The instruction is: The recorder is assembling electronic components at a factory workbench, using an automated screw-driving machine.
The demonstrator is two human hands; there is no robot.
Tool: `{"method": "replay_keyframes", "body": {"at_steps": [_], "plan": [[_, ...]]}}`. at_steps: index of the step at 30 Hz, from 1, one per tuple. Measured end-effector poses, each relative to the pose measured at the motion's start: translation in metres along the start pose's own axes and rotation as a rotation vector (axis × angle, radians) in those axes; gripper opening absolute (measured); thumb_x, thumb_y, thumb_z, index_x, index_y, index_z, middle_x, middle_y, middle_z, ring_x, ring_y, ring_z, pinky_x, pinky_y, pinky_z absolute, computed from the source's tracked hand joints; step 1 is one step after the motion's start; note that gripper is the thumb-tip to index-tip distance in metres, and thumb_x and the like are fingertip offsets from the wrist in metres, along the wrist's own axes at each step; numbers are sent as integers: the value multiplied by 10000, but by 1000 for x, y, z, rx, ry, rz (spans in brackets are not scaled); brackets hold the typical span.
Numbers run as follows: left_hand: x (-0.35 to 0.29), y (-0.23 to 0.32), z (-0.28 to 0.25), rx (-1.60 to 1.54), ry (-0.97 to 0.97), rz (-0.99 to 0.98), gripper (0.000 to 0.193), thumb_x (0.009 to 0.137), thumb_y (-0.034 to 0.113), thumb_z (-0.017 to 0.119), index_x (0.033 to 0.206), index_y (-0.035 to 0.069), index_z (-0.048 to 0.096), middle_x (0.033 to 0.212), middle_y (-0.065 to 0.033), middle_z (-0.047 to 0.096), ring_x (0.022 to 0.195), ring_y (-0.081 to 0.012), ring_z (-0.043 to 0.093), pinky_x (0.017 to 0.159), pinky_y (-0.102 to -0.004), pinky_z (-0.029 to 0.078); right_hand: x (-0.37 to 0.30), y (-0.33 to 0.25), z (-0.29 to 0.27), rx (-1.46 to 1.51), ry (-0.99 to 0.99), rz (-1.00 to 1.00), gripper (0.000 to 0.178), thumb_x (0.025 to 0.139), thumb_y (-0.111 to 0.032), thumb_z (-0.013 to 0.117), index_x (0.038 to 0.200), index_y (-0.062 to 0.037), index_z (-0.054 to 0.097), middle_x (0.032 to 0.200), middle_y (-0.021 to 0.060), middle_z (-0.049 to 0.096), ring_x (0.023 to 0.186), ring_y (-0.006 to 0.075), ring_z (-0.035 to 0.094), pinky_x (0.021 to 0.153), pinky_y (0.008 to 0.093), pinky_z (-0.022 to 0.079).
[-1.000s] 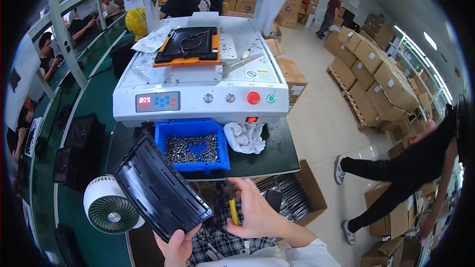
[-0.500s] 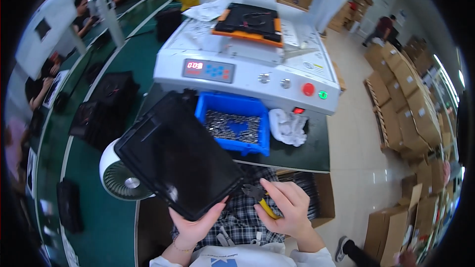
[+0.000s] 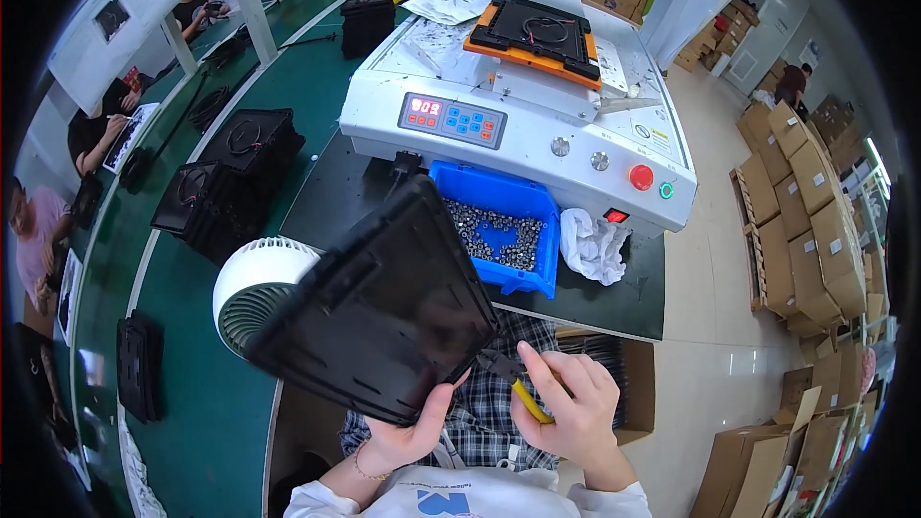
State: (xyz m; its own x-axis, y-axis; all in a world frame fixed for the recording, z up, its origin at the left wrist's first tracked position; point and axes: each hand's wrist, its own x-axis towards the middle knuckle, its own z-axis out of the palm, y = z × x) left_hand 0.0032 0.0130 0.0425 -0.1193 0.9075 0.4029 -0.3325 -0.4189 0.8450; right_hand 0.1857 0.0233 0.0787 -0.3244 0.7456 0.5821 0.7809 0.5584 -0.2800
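A black rectangular plastic panel [image 3: 393,317], tilted with its glossy face toward me, is gripped at its lower right edge by my left hand [image 3: 413,432]. My right hand [image 3: 576,412] closes round the yellow handles of a pair of side cutters [image 3: 523,393]. The dark jaws of the cutters are close beside the panel's right corner; whether they touch it I cannot tell. Beyond the panel sits a blue bin [image 3: 513,273] with many small metal parts. A similar black panel with a looped cable [image 3: 547,34] lies on an orange fixture [image 3: 480,41] on the machine.
A white machine [image 3: 374,125] with a lit display and red button stands ahead. A white fan [image 3: 254,283] is at the left, partly behind the panel. White cloth [image 3: 590,245] lies beside the bin. Black panels [image 3: 216,192] are stacked on the green bench [image 3: 201,384]. Cartons [image 3: 806,240] stand right.
The view has shifted, so the machine and bin appear further right. The panel has tilted more steeply, its glossy face turning. Both hands keep their holds on the panel and the cutters.
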Motion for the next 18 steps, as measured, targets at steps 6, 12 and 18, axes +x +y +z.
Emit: {"method": "replay_keyframes", "body": {"at_steps": [6, 12, 18], "plan": [[2, 6, 3, 138, -102, 111, 333, 861, -124, 448, 1192, -91, 437, 1196, -178, 532, 1089, -244, 543, 902, -415, 495, 5, 7, -2, -100, -72, -76, 473, 559, -63, 711, 1027, -117, 675, 804, -16, 565, 562, 137, 467, 496, 256, 355], [12, 37, -4, -177, 231, -434, 334, 887, -45, 489, 1215, -26, 425, 1127, -164, 556, 950, -295, 611, 754, -460, 578, 15, 19, -17, -474, 222, -530, 308, 572, -176, 704, 872, -246, 704, 763, -96, 482, 585, 84, 402, 530, 243, 268], [3, 40, -7, -253, 178, -343, 448, 904, -26, 447, 1318, 99, 333, 1254, -175, 469, 1060, -353, 555, 793, -559, 536, 18, 17, -22, -312, 130, -259, 439, 544, -93, 645, 961, -215, 710, 744, -79, 485, 576, 66, 434, 511, 227, 264]]}}
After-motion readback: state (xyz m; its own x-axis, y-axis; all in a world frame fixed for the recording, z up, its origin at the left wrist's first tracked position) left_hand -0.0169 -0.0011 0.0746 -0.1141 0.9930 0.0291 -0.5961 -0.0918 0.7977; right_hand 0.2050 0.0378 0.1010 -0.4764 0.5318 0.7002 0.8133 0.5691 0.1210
